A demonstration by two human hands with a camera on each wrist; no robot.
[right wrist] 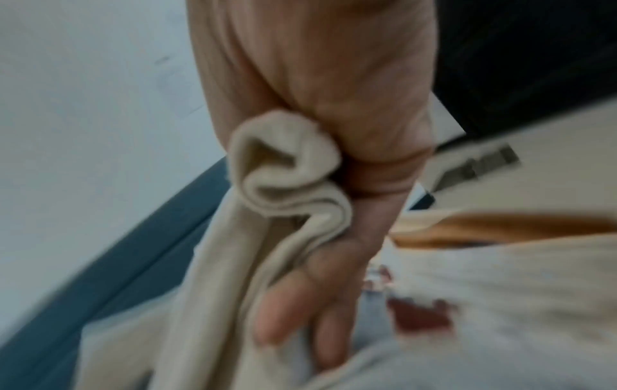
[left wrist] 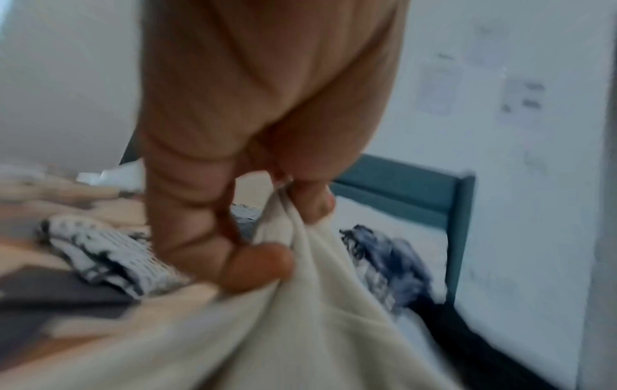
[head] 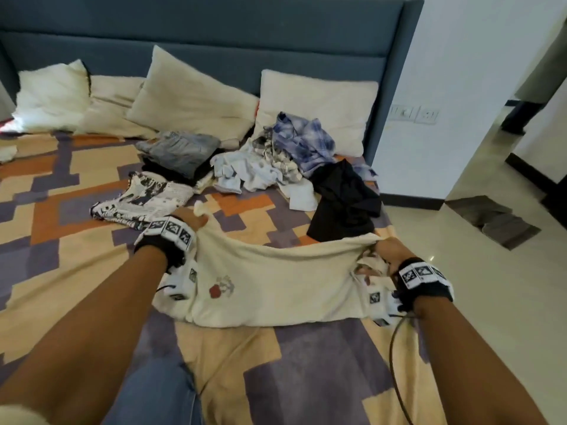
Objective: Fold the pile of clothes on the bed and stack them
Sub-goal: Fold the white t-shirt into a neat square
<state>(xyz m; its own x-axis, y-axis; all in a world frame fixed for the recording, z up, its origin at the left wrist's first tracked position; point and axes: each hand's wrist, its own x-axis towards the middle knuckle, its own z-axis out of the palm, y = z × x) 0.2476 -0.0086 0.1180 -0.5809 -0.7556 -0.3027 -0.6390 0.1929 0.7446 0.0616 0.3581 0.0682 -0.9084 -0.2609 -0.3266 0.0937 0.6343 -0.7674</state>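
A cream T-shirt [head: 276, 277] with a small red print hangs stretched between my two hands above the patterned bedspread [head: 76, 240]. My left hand [head: 196, 222] pinches its left corner; the left wrist view shows thumb and fingers closed on the cream cloth [left wrist: 300, 303]. My right hand [head: 383, 250] grips the bunched right corner, seen as a cream fold [right wrist: 284, 171] in the palm. Behind lies the unfolded pile [head: 276, 161] of white, checked blue and black clothes. Left of it sits a folded stack [head: 181, 151] topped by grey jeans, with a black-and-white printed garment [head: 144, 194] in front.
Several cream pillows [head: 190, 96] lean on the blue headboard [head: 214, 32]. The bed's right edge runs beside my right hand, with tiled floor [head: 491, 271] and a grey mat [head: 494, 222] beyond. A black cable [head: 395, 363] trails from my right wrist.
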